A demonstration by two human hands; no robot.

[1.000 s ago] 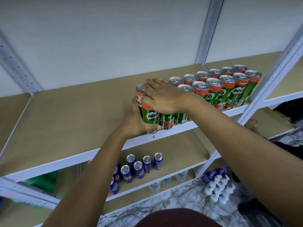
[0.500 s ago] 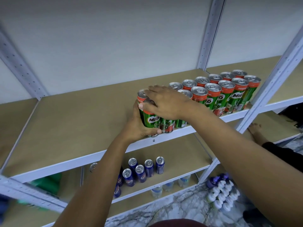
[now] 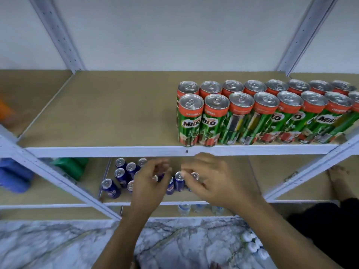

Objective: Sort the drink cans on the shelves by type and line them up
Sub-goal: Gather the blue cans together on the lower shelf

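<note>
I saw a white metal rack [image 3: 108, 151] with tan boards, and on its upper shelf [image 3: 101, 113] stood the green and red cans [image 3: 252, 117], upright in two straight rows filling the right part of the board up to the front edge. Both my hands hung below that edge, in front of the lower shelf [image 3: 229, 193], so the green cans lay above them and further back. The blue cans [image 3: 121, 174] stood upright on the lower shelf in a loose cluster, just behind and to the left of my fingers. My left hand [image 3: 149, 183] was nearer that cluster; my right hand [image 3: 211, 181] sat just beside it, slightly apart. Both had loosely curled fingers and, as far as I could tell through the blur, held nothing. I judged the blue cans came next.
</note>
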